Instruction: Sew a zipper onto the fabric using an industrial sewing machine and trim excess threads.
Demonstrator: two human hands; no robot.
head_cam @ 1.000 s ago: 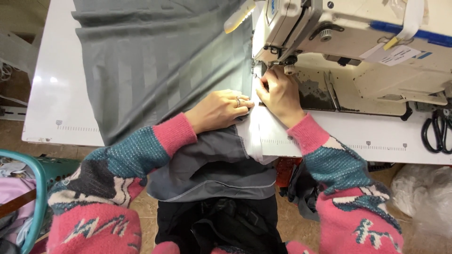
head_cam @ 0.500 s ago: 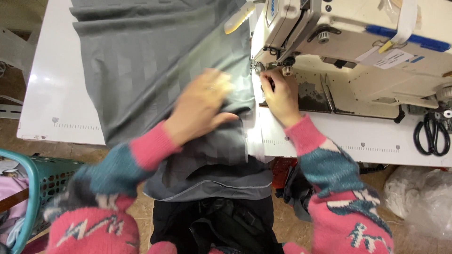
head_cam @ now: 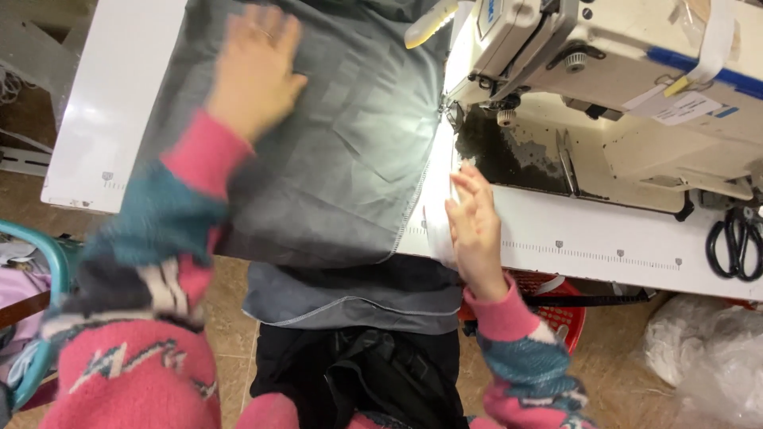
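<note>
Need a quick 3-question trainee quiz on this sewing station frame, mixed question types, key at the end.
1. True or false: the left hand lies flat on the grey fabric.
2. What does the right hand rest on? A) black scissors B) the white strip at the fabric's stitched edge C) the red basket
3. Fill in: the scissors lie on the white table, toward the frame's ____ edge.

Key: 1 true; 2 B; 3 right.
</note>
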